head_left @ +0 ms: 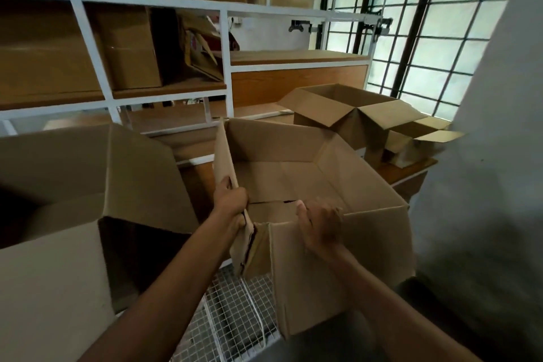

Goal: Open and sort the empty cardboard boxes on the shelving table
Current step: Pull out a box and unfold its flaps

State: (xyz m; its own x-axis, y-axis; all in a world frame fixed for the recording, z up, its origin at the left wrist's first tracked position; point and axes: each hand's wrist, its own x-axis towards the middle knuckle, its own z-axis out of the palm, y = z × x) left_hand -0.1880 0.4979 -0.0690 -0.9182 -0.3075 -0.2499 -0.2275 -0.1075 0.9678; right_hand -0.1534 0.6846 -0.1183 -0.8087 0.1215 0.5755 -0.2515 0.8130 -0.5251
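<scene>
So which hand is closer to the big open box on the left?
Left. The left hand grips the left wall of the held box, just beside the big box; the right hand grips its near wall, further right.

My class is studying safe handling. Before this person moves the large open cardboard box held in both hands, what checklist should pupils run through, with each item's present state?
1. Grip of the left hand on the left wall of the large brown open cardboard box: ok.
2. Grip of the right hand on its near wall's top edge: ok.
3. Box empty: ok, nothing shows inside.
4. Soundness of the near-left corner: not ok, split open between the hands.
5. Seal of the bottom flaps: cannot tell; a dark gap shows at the seam.
6. Free space beside the smaller open brown cardboard box behind: cannot tell.
</scene>
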